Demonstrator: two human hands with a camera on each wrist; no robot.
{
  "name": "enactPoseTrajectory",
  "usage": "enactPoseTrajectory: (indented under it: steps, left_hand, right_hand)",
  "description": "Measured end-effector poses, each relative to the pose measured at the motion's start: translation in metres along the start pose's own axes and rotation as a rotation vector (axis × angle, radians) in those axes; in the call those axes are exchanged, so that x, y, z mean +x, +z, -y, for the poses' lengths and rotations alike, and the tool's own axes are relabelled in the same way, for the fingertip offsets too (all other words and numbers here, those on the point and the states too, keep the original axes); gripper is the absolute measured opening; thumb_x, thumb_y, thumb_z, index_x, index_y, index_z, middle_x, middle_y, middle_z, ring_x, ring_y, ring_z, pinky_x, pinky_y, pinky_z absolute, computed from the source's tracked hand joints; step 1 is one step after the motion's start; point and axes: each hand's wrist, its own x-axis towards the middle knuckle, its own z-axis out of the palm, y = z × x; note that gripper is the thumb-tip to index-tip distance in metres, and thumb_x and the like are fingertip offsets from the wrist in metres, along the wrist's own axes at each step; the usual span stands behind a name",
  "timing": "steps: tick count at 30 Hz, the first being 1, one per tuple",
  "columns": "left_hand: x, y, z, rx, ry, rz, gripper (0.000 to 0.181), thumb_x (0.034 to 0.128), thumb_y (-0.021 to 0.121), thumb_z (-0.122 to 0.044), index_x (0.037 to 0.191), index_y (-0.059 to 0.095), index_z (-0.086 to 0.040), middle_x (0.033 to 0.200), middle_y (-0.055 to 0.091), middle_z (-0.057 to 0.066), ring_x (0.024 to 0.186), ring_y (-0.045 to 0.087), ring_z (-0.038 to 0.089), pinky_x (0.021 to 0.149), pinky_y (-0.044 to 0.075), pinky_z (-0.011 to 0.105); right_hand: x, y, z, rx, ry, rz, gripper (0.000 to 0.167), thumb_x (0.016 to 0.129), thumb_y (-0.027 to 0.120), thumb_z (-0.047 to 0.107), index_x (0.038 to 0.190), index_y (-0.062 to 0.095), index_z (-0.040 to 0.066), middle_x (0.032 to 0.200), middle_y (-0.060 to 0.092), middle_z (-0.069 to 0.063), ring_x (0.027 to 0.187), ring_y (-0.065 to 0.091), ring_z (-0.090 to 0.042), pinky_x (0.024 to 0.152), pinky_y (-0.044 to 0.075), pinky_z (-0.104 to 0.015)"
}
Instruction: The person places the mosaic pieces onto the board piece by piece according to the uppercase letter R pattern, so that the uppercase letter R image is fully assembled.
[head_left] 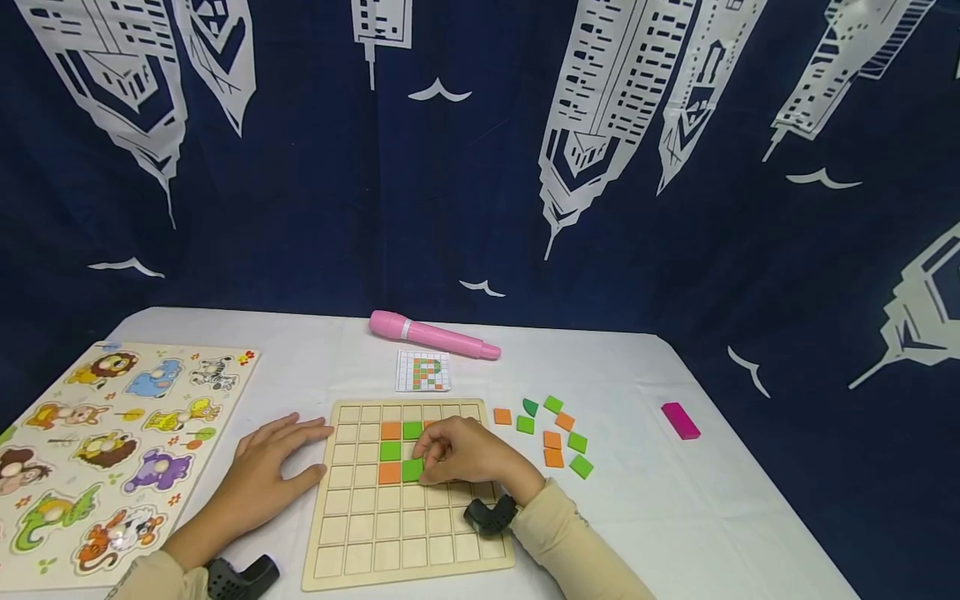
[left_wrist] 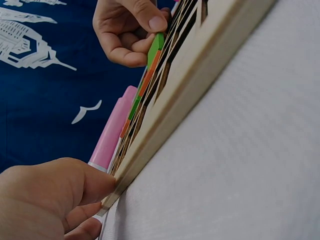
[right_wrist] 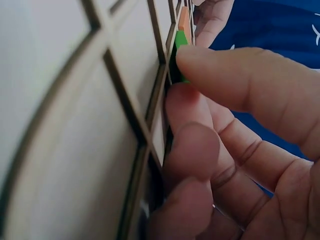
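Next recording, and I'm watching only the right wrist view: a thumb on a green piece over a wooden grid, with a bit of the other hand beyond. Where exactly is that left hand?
Observer: The left hand is at the left edge of the wooden board and appears to touch it.
Reviewer: Any loose pieces off the board?
Observer: Yes, orange and green ones lie on the white tabletop, to the board's right.
Reviewer: And what is just past the board's far edge?
Observer: A small gridded card with an orange and green figure, between the board and a pink pen-shaped object.
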Motion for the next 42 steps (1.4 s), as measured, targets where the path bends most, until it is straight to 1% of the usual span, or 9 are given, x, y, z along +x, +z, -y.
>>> enactPoseTrajectory:
  steps: [10,15,19,23,30,33,37,42]
  left_hand:
    - [0.000,0.000,0.000,-0.005,0.002,-0.002,0.046,0.0921,0.082,-0.019,0.136,0.073,-0.010,0.148,0.066,0.018,0.149,0.040,0.049,0.116,0.022,0.071]
    - [0.000,0.000,0.000,-0.002,0.003,0.001,0.046,0.0921,0.082,-0.019,0.136,0.073,-0.010,0.148,0.066,0.017,0.149,0.040,0.049,0.116,0.023,0.071]
    - [0.000,0.000,0.000,-0.003,0.005,0.000,0.046,0.0919,0.083,-0.019,0.136,0.073,-0.010,0.148,0.066,0.017,0.149,0.040,0.049,0.116,0.023,0.070]
    - [0.000,0.001,0.000,-0.008,0.002,0.004,0.046,0.0922,0.083,-0.019,0.137,0.073,-0.010,0.149,0.066,0.017,0.149,0.040,0.049,0.116,0.023,0.070]
    - [0.000,0.000,0.000,-0.002,0.001,0.003,0.046,0.0919,0.083,-0.019,0.136,0.073,-0.010,0.148,0.066,0.018,0.149,0.040,0.049,0.116,0.023,0.071]
    - [0.000,0.000,0.000,-0.002,0.005,-0.002,0.046,0.0916,0.083,-0.019,0.136,0.073,-0.010,0.148,0.066,0.018,0.149,0.041,0.049,0.115,0.023,0.071]
    - [-0.001,-0.001,0.001,-0.003,0.010,-0.009,0.046,0.0914,0.083,-0.019,0.136,0.074,-0.010,0.147,0.066,0.018,0.149,0.041,0.049,0.115,0.023,0.071]
    - [-0.001,0.000,0.001,-0.010,0.012,-0.012,0.046,0.0913,0.083,-0.019,0.135,0.074,-0.010,0.147,0.067,0.017,0.148,0.041,0.049,0.115,0.023,0.071]
  right_hand:
    - [0.000,0.001,0.003,-0.005,0.015,0.002,0.020,0.084,0.083,-0.008,0.100,0.076,0.002,0.074,0.065,0.010,0.064,0.055,-0.001,0.065,0.046,-0.016]
    - [-0.004,-0.002,0.000,0.011,-0.012,0.025,0.018,0.087,0.081,-0.006,0.104,0.077,0.001,0.077,0.068,0.009,0.064,0.053,0.000,0.065,0.046,-0.016]
    - [-0.010,-0.010,-0.005,0.072,-0.047,0.046,0.015,0.094,0.077,0.000,0.109,0.076,-0.002,0.082,0.068,0.009,0.064,0.052,-0.002,0.063,0.045,-0.017]
    - [-0.020,-0.020,-0.012,0.158,-0.046,0.050,0.017,0.099,0.071,0.001,0.114,0.073,-0.007,0.084,0.064,0.007,0.064,0.054,-0.007,0.061,0.049,-0.019]
    - [-0.046,-0.041,-0.030,0.202,-0.051,-0.023,0.022,0.100,0.065,-0.002,0.120,0.069,-0.011,0.089,0.068,0.003,0.067,0.056,-0.009,0.062,0.051,-0.021]
    - [-0.058,-0.049,-0.038,0.210,-0.022,-0.063,0.022,0.101,0.064,-0.002,0.119,0.068,-0.013,0.090,0.068,0.000,0.069,0.056,-0.010,0.063,0.052,-0.022]
    - [-0.072,-0.060,-0.045,0.194,0.033,-0.118,0.021,0.101,0.067,0.001,0.118,0.069,-0.011,0.091,0.068,-0.001,0.070,0.058,-0.010,0.063,0.053,-0.022]
    - [-0.086,-0.072,-0.055,0.157,0.088,-0.164,0.022,0.102,0.070,0.005,0.118,0.069,-0.011,0.092,0.069,-0.003,0.071,0.059,-0.013,0.063,0.054,-0.023]
